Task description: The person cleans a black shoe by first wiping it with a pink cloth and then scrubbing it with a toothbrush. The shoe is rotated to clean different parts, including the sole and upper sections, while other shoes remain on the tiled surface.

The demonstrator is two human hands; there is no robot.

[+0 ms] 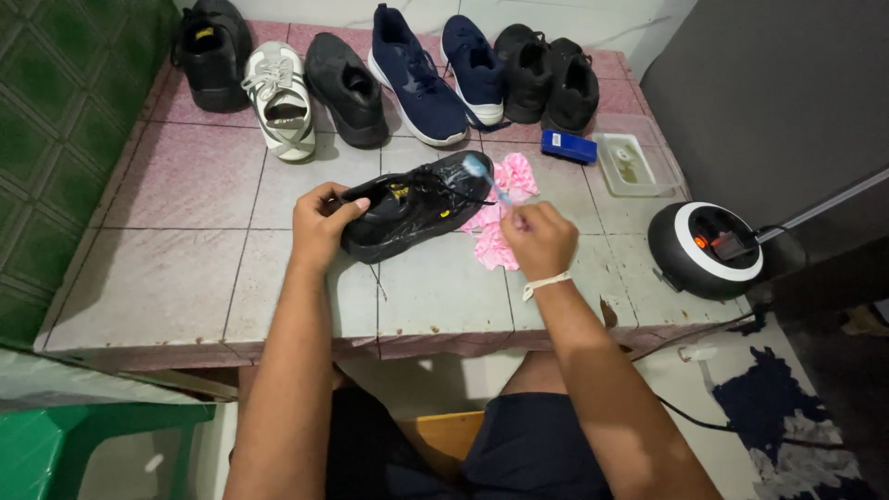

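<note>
Near the middle of the frame a black sneaker (414, 206) lies on its side on the tiled surface (176, 268), its toe pointing toward the upper right. The left hand (321, 225) is closed around the heel end, thumb over the collar and fingers curled beneath, holding the shoe just above or against the tiles; which of the two cannot be told. A loose lace end trails from the shoe down toward the front edge of the surface.

The right hand (538, 238) sits just to the right of the shoe, fingers pinched shut on the handle of a light blue toothbrush (485, 178). The brush head rests at the toe of the sneaker, touching it. A white band circles the right wrist. Under and behind this hand lies a crumpled pink cloth (501, 215), partly hidden by the shoe's toe.

Along the upper edge of the frame stands a row of other shoes: a black one (213, 51) at the upper left, a white and grey one (279, 100) beside it, another black one (348, 89), two navy sneakers with white soles (444, 69), and a black pair (546, 79) farther right. Just below that pair lies a small blue block (569, 145), and next to it, to the right, a clear shallow tray (632, 165). At the right edge of the surface sits a round black and white device (706, 248) with a cable running off to the right.

At the bottom of the frame the person's dark shorts and bare knee show.
</note>
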